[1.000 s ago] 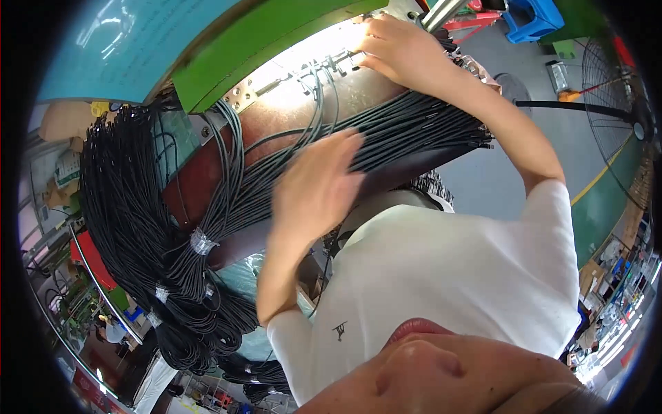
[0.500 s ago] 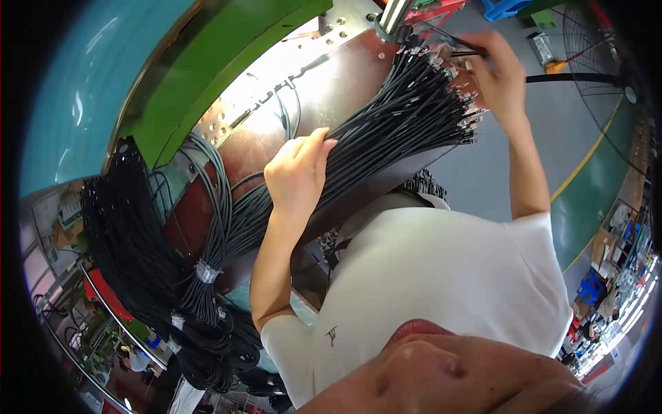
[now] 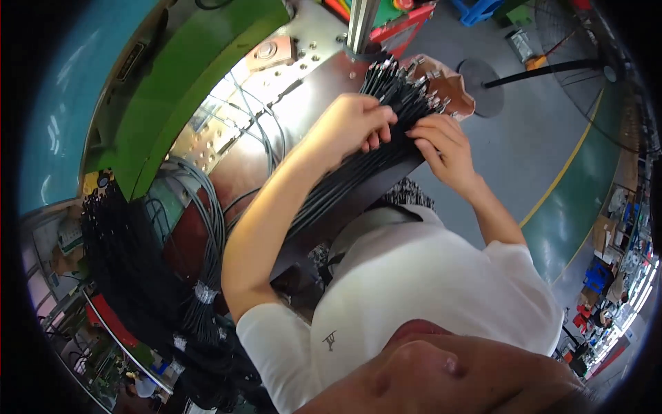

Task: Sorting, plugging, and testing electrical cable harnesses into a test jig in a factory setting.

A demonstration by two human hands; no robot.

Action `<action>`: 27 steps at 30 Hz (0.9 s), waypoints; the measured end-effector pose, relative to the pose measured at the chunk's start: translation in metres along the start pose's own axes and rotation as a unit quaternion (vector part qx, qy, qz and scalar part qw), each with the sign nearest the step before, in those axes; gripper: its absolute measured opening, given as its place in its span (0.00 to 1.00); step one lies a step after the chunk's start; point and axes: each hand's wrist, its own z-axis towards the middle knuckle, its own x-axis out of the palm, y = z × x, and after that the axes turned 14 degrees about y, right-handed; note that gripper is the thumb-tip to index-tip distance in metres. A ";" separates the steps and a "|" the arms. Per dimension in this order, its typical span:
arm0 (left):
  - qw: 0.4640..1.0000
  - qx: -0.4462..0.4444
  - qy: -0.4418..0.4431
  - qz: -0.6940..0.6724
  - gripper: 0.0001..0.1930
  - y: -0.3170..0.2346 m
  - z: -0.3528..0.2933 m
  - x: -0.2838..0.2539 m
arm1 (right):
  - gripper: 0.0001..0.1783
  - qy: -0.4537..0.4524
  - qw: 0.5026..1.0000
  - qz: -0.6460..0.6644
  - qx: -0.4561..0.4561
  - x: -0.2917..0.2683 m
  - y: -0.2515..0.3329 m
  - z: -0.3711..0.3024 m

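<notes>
A thick bundle of black cables (image 3: 345,181) with small metal connector ends lies slantwise across the metal machine table (image 3: 303,124). My left hand (image 3: 360,125) is above the bundle near its connector end, its fingers curled in; what they hold, if anything, is hidden. On the bundle's right side rests my right hand (image 3: 445,146), its fingers bent against the black cables just below the connectors. The two hands are close together, with cables between them. Further left, a wrapped band (image 3: 205,292) ties the cables' other part together.
A green machine frame (image 3: 186,83) curves over the table's far left. Loose grey cables (image 3: 265,131) lie on the table beneath it. More black cables (image 3: 124,255) hang at the left. Beyond the connectors are an upright metal post (image 3: 361,27), a brown bag (image 3: 463,96) and a floor fan (image 3: 572,65).
My left hand has moved up and right along the bundle toward the connector ends. My right hand has come down and left from beyond the connectors onto the cables' side.
</notes>
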 end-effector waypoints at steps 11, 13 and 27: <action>0.930 0.234 -0.229 -0.167 0.11 0.059 -0.052 0.071 | 0.18 0.072 0.661 0.734 0.139 -0.005 0.084 0.100; 0.909 0.256 -0.278 -0.177 0.11 0.074 -0.058 0.072 | 0.18 0.094 0.657 0.735 0.138 0.009 0.095 0.108; 0.853 0.285 -0.301 -0.318 0.14 0.096 -0.090 0.071 | 0.18 0.030 0.957 -0.079 -0.276 0.071 0.035 0.210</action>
